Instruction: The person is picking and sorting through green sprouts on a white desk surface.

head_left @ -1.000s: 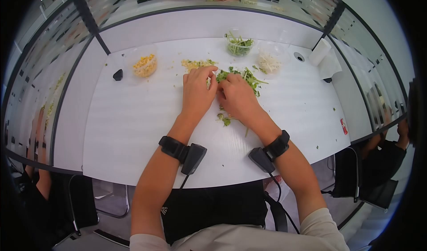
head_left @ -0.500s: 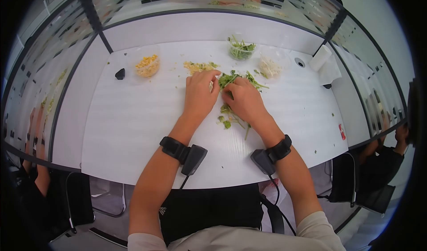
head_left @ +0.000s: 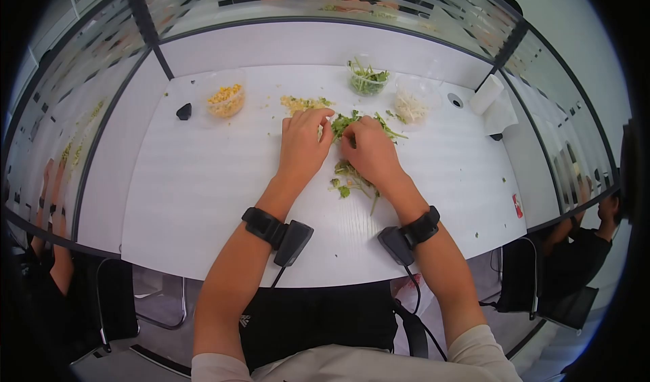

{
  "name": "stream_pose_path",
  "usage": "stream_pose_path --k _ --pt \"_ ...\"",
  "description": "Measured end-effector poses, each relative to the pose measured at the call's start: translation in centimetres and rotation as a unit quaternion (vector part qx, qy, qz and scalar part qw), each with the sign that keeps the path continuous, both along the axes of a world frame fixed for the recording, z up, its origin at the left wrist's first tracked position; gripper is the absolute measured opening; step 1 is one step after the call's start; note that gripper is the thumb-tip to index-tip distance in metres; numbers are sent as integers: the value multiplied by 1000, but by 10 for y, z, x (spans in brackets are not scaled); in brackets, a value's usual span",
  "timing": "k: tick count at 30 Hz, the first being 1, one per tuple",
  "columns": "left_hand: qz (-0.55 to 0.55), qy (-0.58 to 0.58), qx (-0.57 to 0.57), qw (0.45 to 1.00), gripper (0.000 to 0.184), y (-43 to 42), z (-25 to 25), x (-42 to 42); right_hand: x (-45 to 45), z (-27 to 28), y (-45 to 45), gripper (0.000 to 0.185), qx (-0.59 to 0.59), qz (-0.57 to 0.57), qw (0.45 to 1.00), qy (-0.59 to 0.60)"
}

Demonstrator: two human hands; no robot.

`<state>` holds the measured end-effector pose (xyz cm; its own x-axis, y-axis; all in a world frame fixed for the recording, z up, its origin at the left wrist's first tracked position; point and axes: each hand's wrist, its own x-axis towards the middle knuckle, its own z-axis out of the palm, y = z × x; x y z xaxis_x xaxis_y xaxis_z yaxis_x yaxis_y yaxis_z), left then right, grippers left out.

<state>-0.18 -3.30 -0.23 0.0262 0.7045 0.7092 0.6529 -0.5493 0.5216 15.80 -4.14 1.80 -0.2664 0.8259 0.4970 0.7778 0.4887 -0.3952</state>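
Note:
My right hand [head_left: 369, 150] is closed, its fingertips down in a pile of leafy greens [head_left: 344, 122] with thin stems. Beside it, my left hand [head_left: 305, 141] has its fingers curled towards the thumb at the pile's left edge; a small pale bit shows between them, too small to name. Under my right wrist lie more loose stems and leaves [head_left: 344, 191]. Just beyond my left fingertips is a scattered heap of yellow kernels mixed with green bits [head_left: 298, 103]. A clear bowl of greens [head_left: 367, 82] stands behind the pile.
A clear bowl of yellow corn kernels [head_left: 225, 101] is at back left, near a small black object [head_left: 183, 112]. Bean sprouts [head_left: 410, 105] in a clear container are at back right. A white paper roll [head_left: 486, 96] stands by the right partition. A red wrapper [head_left: 517, 206] lies near the right edge.
My right hand has shifted slightly among the greens, its fingers closer together. My left hand stays nearly in place. The bowls have not moved.

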Motion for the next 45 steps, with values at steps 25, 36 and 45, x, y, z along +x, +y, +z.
stream_pose_path --k 25,36,45 --pt "-11 29 -26 999 25 -1 0 -2 -3 -2 -5 6 6 39 996 -77" --pt "-77 -53 -66 993 27 1 0 0 5 10 4 13 -108 32 968 224" --pt "-118 -99 -63 986 31 -7 9 4 -5 13 2 21 -285 59 859 422"
